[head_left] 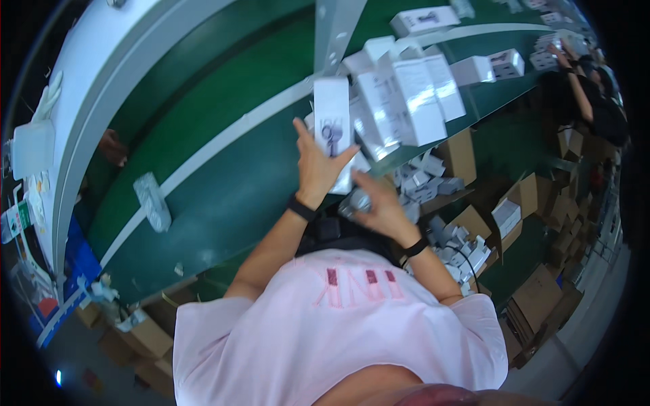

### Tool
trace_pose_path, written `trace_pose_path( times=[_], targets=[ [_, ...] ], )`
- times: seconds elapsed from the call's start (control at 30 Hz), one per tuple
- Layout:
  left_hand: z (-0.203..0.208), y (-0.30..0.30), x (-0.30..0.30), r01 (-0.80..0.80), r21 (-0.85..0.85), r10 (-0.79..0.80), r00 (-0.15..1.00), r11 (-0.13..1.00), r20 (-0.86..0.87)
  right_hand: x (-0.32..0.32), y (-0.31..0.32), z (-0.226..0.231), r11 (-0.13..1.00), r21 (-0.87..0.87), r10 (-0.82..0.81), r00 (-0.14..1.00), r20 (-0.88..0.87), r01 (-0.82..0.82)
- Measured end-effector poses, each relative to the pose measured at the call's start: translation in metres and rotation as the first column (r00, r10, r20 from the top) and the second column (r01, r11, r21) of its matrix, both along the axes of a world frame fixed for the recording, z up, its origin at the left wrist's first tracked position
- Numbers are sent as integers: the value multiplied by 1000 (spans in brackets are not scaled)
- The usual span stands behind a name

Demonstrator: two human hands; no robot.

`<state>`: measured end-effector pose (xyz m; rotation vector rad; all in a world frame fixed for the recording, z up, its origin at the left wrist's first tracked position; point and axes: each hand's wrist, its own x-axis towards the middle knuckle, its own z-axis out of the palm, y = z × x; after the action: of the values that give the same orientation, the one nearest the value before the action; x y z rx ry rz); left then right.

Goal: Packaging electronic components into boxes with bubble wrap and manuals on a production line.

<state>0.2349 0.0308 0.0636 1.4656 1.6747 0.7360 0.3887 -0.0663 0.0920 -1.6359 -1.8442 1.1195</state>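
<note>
My left hand [318, 168] grips a long white box [332, 101] with a dark picture printed on its face. Its thumb lies across the front of the box, which stands lengthwise away from me at the belt's near edge. Just below the box's near end, my right hand [387, 208] is curled around a grey item in clear plastic [357, 201]; the fingers partly cover it, so its kind is unclear. Several white boxes and open cartons [416, 95] lean in a pile to the right of the held box.
A green conveyor belt [223, 196] curves across the front, with a plastic-wrapped item [154, 203] at left. A metal post [333, 37] rises behind the held box. Cardboard boxes [460, 159] with small white packages stand at right. Another person [589, 91] works far right.
</note>
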Motion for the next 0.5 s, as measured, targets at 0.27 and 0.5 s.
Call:
trace_pose_path(
  times=[0.27, 0.5],
  targets=[
    [35, -8, -144, 291, -601, 480, 392, 744, 784, -1, 3, 50, 989, -148, -62, 909, -413, 1],
    [19, -64, -206, 622, -663, 904, -215, 418, 369, 0, 44, 84, 847, -508, -497, 577, -648, 158]
  ],
)
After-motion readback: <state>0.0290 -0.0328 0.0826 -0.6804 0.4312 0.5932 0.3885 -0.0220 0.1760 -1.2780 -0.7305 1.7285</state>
